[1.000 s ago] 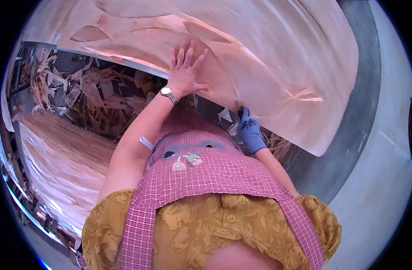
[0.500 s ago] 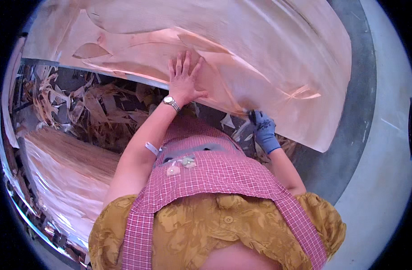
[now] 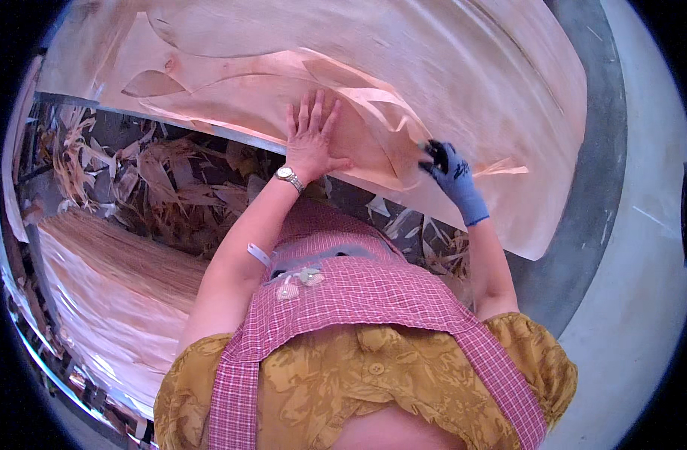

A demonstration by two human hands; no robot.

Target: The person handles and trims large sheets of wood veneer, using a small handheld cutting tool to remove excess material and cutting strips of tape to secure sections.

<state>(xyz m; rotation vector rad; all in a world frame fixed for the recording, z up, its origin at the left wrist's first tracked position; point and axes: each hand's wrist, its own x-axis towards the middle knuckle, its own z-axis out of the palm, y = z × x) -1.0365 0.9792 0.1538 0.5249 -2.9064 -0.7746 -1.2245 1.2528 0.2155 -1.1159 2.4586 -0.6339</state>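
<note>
My bare left hand (image 3: 311, 146), a watch on its wrist, lies flat with fingers spread on a thin, pinkish-tan wood veneer sheet (image 3: 501, 90). To its right, my right hand (image 3: 454, 176) wears a blue glove with dark fingertips. Its fingers are curled just above the sheet, around something small that I cannot make out. A loose, curling veneer strip (image 3: 381, 96) runs over the sheet toward those fingertips. Beside the right hand lies a torn, pale orange sliver (image 3: 502, 169). A leaf-shaped split (image 3: 153, 84) shows in the veneer at the left.
Below the sheet's near edge, veneer scraps (image 3: 171, 172) litter the dark floor. A tall stack of veneer sheets (image 3: 111, 300) stands at the lower left. On the right, a dark grey floor band (image 3: 594, 195) borders a paler floor (image 3: 651, 300). My checked apron (image 3: 358, 289) is close to the sheet's edge.
My right hand has moved up and away from me, from the sheet's near edge to over the sheet. The veneer strip there now lifts and curls. My left hand stays nearly in place.
</note>
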